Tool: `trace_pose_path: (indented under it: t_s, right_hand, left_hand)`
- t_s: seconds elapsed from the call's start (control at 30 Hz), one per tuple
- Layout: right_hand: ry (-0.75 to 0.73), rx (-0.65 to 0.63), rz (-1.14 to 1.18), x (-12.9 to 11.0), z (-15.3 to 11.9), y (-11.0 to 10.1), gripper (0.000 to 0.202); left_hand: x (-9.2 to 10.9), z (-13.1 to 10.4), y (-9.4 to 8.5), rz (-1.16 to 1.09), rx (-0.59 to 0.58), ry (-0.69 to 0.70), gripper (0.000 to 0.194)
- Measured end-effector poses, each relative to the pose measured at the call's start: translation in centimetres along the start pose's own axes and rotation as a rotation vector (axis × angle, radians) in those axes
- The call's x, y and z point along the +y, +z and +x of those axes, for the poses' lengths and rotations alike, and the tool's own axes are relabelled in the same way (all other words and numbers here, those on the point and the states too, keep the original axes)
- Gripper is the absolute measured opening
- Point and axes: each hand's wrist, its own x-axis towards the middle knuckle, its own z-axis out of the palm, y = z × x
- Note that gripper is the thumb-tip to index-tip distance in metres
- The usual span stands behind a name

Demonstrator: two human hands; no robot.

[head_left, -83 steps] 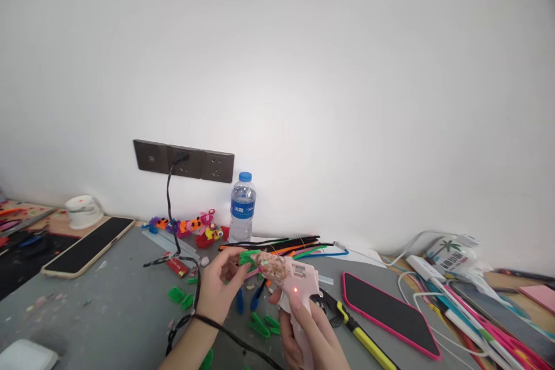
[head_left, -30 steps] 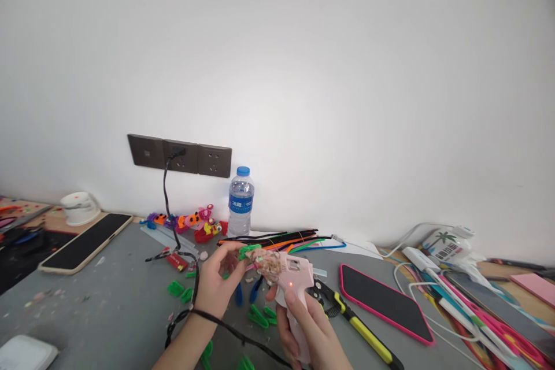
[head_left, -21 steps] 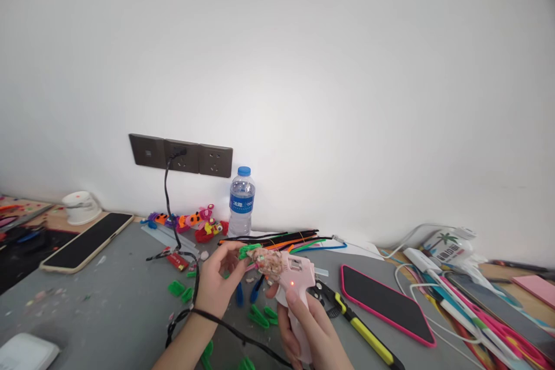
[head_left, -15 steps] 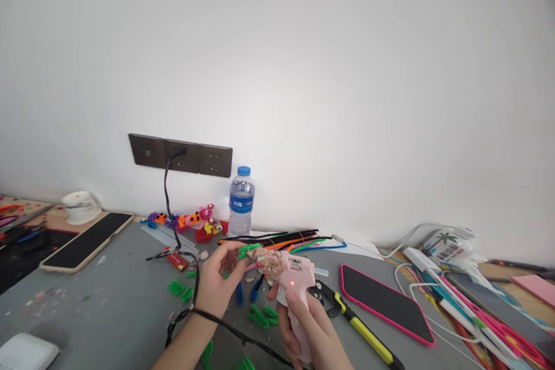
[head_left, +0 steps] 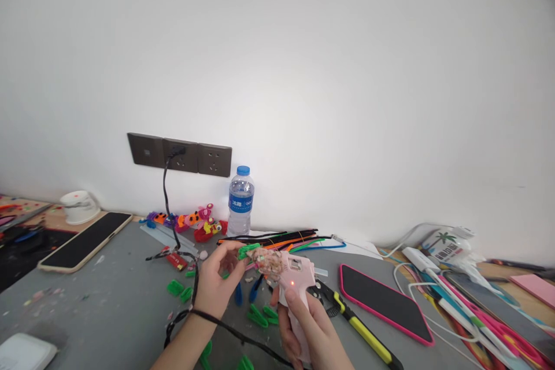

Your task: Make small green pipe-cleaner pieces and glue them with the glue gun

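Note:
A pale pink glue gun (head_left: 299, 274) with a lit orange light is gripped by its handle in my right hand (head_left: 306, 324). Clumps of mixed-coloured residue (head_left: 269, 263) coat its front end, which points left. My left hand (head_left: 221, 280) pinches a small green fuzzy piece (head_left: 248, 250) between thumb and fingers, at the gun's nozzle. Whether nozzle and piece touch is hard to tell. More green fuzzy pieces (head_left: 258, 316) and dark blue ones (head_left: 238, 294) lie below on the grey mat. A black cord (head_left: 243, 337) passes over my left wrist.
A water bottle (head_left: 241, 202) stands by the wall near fuzzy figures (head_left: 188, 221) and pipe cleaners (head_left: 277, 239). Yellow-black pliers (head_left: 368, 338) and a pink-edged phone (head_left: 385, 303) lie right. Another phone (head_left: 87, 241) lies left. The cord runs up to a wall socket (head_left: 180, 156).
The view has shifted very slightly. Both hands, the glue gun and the green piece hold nearly the same positions.

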Motion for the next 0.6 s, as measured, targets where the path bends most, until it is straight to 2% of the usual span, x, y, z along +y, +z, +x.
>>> trace_pose_path:
  t_s: [0.6]
  right_hand:
    - [-0.017, 0.034, 0.024, -0.15, -0.14, 0.11, 0.061]
  left_hand:
    - [0.50, 0.10, -0.01, -0.052, 0.020, -0.038, 0.022]
